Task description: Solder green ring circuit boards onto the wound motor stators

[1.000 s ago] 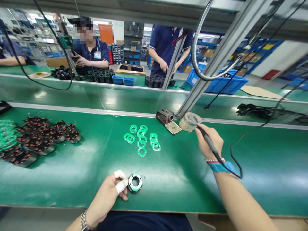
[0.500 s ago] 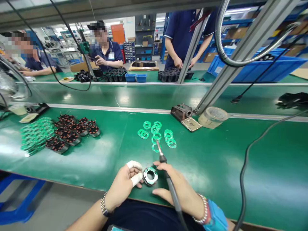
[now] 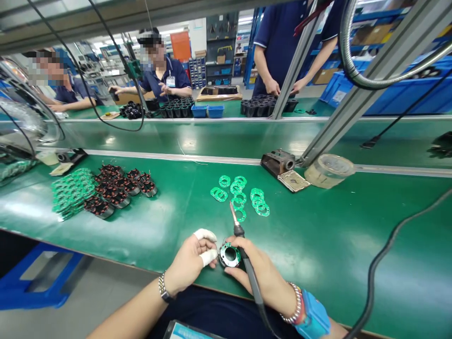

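A motor stator (image 3: pixel 224 264) with a green ring circuit board (image 3: pixel 236 249) on top sits near the table's front edge. My right hand (image 3: pixel 264 273) has its thumb and forefinger around the stator's right side. The same hand holds a soldering iron (image 3: pixel 251 278), whose tip points up and away from the stator, towards loose ring boards (image 3: pixel 239 200). To the stator's left is my left hand (image 3: pixel 190 254), with white covers on thumb and forefinger. Its fingers are curled, the thumb and forefinger apart, and nothing shows between them.
Several wound stators (image 3: pixel 120 188) lie left beside stacked green boards (image 3: pixel 72 193). At the back stand a soldering iron holder (image 3: pixel 278 162), with a pad (image 3: pixel 293 181) before it, and a round plastic tub (image 3: pixel 330 172). A cable (image 3: pixel 374 263) runs along the right. Co-workers work across the line.
My right thumb and forefinger have closed onto the stator's side. My left fingers have come slightly away from it. The camera view has shifted left.
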A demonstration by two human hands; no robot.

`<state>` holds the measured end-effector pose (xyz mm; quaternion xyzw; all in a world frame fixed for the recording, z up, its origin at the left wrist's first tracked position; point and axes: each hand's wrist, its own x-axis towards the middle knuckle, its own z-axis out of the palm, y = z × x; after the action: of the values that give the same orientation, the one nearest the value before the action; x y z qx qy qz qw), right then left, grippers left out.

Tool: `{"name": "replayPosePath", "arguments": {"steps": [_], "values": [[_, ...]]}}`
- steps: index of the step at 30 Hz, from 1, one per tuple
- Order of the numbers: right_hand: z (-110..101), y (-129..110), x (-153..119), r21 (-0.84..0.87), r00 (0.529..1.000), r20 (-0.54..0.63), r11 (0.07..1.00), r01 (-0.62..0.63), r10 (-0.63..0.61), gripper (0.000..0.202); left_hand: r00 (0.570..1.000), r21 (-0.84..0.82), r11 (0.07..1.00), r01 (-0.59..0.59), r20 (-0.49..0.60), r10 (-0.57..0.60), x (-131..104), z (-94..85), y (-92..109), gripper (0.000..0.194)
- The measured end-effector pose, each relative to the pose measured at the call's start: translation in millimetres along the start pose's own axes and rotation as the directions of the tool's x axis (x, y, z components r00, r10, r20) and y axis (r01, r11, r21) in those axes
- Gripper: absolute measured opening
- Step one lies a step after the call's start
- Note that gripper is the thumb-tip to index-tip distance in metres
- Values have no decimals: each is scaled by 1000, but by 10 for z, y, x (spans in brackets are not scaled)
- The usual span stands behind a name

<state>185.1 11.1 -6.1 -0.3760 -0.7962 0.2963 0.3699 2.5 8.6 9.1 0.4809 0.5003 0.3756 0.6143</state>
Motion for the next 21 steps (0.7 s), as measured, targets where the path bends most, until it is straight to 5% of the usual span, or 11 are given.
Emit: {"name": "replayPosePath", "arguments": {"steps": [3,7,10,14,21], "values": [[4,13,3,-6,1000,3,1000,20,-20,42,970,410,879,-242,122,211,-32,-96,-11,13],[20,45,-9,-13,999,5,999,35,-35,43,808,788,314,-530,355,470,-57,-180,-43,17],[24,54,-16,-15,999,11,999,34,-34,44,716,823,62,-565,451,533,-53,-190,-71,23],[21,50,-21,-21,999,8,999,33,-33,43,652,825,-70,-560,492,577,-69,-173,-90,29],[11,40,-11,-21,999,10,999,49,-49,42,649,826,-67,-560,487,585,-94,-162,-124,28]]}}
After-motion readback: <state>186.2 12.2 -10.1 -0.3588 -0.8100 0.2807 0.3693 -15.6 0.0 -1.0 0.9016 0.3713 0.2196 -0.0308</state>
